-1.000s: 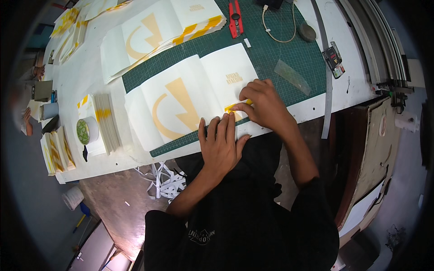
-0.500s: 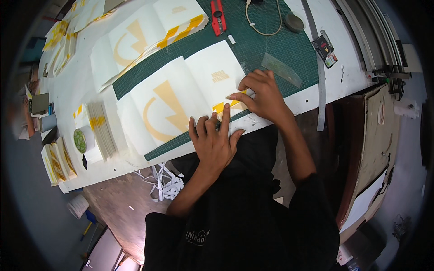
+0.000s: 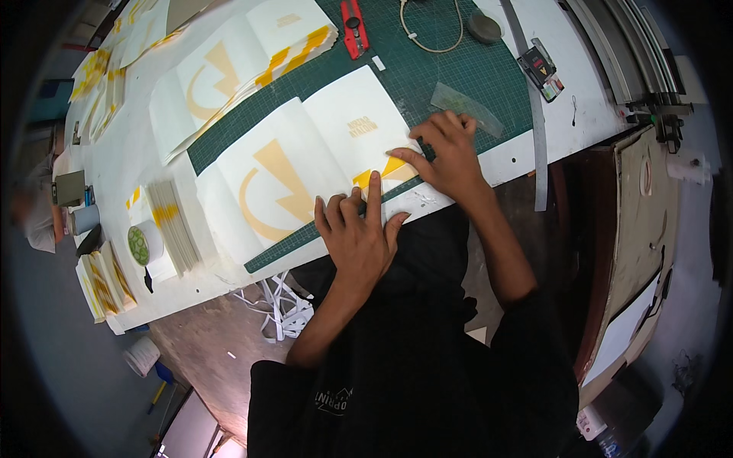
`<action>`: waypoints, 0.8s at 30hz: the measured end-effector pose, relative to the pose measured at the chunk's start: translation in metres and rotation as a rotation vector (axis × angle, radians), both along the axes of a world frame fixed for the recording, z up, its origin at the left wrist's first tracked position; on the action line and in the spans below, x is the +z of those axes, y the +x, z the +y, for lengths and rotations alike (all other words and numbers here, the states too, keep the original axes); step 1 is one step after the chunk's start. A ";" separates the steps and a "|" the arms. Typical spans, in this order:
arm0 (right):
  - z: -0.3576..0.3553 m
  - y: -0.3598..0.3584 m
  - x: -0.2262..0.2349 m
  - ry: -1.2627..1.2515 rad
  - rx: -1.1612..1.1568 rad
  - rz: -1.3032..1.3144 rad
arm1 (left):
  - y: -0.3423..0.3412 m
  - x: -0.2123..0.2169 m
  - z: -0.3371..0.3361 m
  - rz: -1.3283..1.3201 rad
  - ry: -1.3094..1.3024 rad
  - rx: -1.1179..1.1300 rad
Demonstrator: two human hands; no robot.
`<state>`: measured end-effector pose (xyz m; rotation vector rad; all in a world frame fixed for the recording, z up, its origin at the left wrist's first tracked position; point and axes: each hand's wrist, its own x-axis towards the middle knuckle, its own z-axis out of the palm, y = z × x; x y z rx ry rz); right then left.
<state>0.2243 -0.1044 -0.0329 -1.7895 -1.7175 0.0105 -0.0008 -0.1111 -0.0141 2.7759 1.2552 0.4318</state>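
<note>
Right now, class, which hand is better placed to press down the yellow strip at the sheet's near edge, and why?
Right. The right hand already has fingertips on the yellow strip. The left hand lies flat, pinning the cream sheet at its near edge.

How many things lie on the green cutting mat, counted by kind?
Open printed cover sheet: 1
Red utility knife: 1
Cord loop: 1
Dark round object: 1
Clear plastic piece: 1
Total: 5
</note>
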 end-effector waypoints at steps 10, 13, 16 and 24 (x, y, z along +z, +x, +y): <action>-0.007 0.011 0.002 0.004 -0.113 -0.040 | 0.005 0.017 0.019 -0.026 0.002 -0.015; -0.008 0.008 0.001 0.008 -0.131 -0.045 | 0.019 0.033 0.062 -0.066 -0.110 -0.067; -0.009 0.007 -0.001 0.012 -0.140 -0.060 | 0.031 0.043 0.099 -0.019 -0.289 -0.124; 0.004 0.054 0.012 -0.038 -0.542 -0.176 | 0.057 0.069 0.137 0.257 -0.667 -0.003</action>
